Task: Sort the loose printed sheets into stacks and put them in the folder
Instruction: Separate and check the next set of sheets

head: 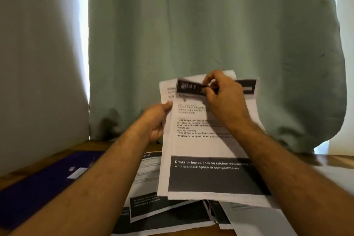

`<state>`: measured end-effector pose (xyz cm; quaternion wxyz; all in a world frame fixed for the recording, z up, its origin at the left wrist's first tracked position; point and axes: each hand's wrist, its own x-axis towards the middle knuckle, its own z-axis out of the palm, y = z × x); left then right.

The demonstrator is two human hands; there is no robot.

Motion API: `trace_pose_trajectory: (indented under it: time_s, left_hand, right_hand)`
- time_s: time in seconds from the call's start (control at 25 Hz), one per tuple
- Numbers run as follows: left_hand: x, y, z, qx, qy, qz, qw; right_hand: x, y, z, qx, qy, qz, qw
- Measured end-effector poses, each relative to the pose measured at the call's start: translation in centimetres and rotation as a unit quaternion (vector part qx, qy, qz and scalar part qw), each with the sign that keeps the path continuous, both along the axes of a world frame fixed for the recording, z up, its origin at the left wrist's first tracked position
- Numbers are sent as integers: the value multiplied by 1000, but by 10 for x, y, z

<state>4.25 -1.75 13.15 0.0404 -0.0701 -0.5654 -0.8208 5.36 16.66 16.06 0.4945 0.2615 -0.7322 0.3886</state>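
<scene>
The left hand (158,120) holds a bundle of printed sheets (208,147) by its left edge. The thumb lies on the front of the paper and the other fingers are curled behind it, so this hand is closed on the bundle. The bundle stands nearly upright above the table (337,159), with its lower edge hanging over other paper.

The right hand (224,94) is at the top of the same bundle, above and to the right of the left hand's grip. Its thumb and forefinger pinch the top edge of the front sheet (193,87), at the black header band where a blurred number is printed. The header part of this sheet bends a little forward. Below this pinch, the front sheet shows black text and, lower, a dark band with white words about drinks or ingredients on a kitchen countertop.

Under both grips, more loose sheets (164,212) lie on the table in a disordered, overlapping pile; several have dark printed blocks. To the left of the left hand's grip, and lower, a dark blue folder (38,184) lies flat on the table with a small white label on it; the left forearm passes beside it. I cannot tell if the folder is open or closed. Behind the held bundle hangs a green curtain (210,25).
</scene>
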Motion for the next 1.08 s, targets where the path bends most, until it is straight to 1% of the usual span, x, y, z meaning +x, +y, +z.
trace_pose_trajectory:
  time_s: [0.08,0.16,0.32,0.4,0.48,0.6,0.72,0.84,0.92,1.0,1.08]
  left_hand:
    - [-17,3,-41,-15,-61,2,998]
    - [-32,6,-79,-20,-104,9,994]
    - [-52,6,-129,-25,-159,5,987]
    - [-60,5,-141,-59,-166,18,984]
    - [-66,5,-148,-84,-157,45,983]
    - [-70,7,-150,-102,-104,64,987]
    - [-67,11,-148,-99,-45,57,992]
    - [-61,13,-145,-74,-20,36,996]
    - [-55,14,-145,-96,5,28,995]
    - [-51,16,-146,-126,42,40,990]
    - [-50,17,-145,-137,60,51,987]
  right_hand:
    - [-19,3,-35,12,-89,0,996]
    - [-36,5,-71,33,-162,-6,986]
    - [-66,7,-125,51,-245,-22,968]
    - [-75,7,-139,52,-280,-23,958]
    - [-81,5,-146,48,-304,-19,951]
    - [-86,0,-151,40,-307,-19,951]
    - [-86,-4,-151,30,-285,-32,957]
    - [-83,-6,-150,8,-274,-20,961]
    - [-80,-7,-149,3,-273,-17,962]
    - [-77,-7,-148,-7,-270,-21,963]
    - [-76,-6,-147,-25,-263,-20,964]
